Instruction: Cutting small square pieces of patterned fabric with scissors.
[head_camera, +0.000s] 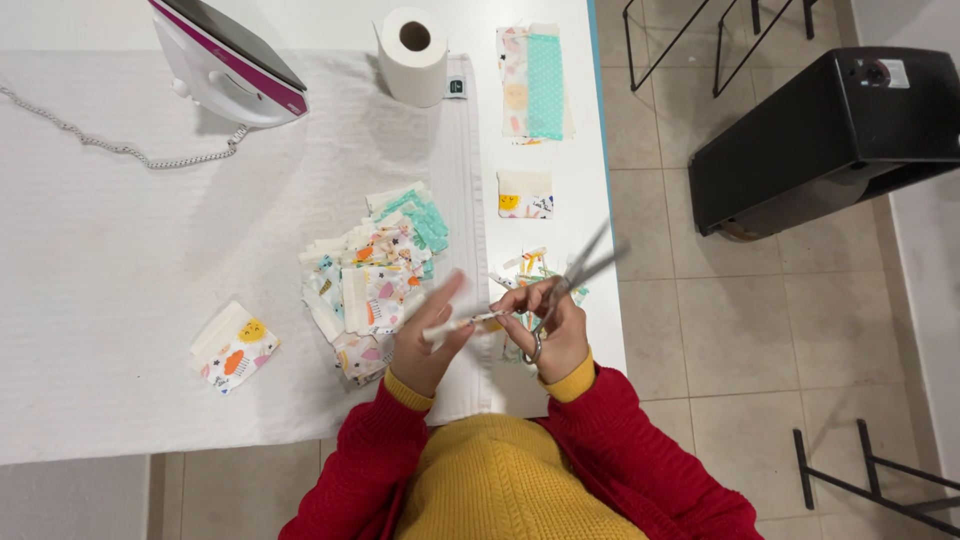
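at the near edge of the table (80, 420), just right of its middle, your two hands worked close together above the white cloth. your left hand (425, 345) had its fingers partly spread, thumb and forefinger pinching a narrow folded fabric strip (462, 322) held level between both hands. your right hand (558, 335) was closed through the handles of one pair of scissors (572, 280), blades pointing away toward the table's right edge and blurred, so i could not tell whether they were parted.

judging by the layout, the work looked partly done: under your right hand lay a small scatter of trimmed scraps (527, 265), too jumbled to count, while a large heap of printed fabric pieces (375, 275) just left of your hands seemed to be waiting; its pieces overlapped too much for a count.

one single printed patch (233, 347) sat apart toward the near left. further along the right edge lay one small finished-looking square (524, 194), and beyond it one longer stack with a teal dotted layer (535, 82). at the far edge stood one roll of paper (413, 55), and in the far left one iron (228, 62) with its braided cord trailing off left.
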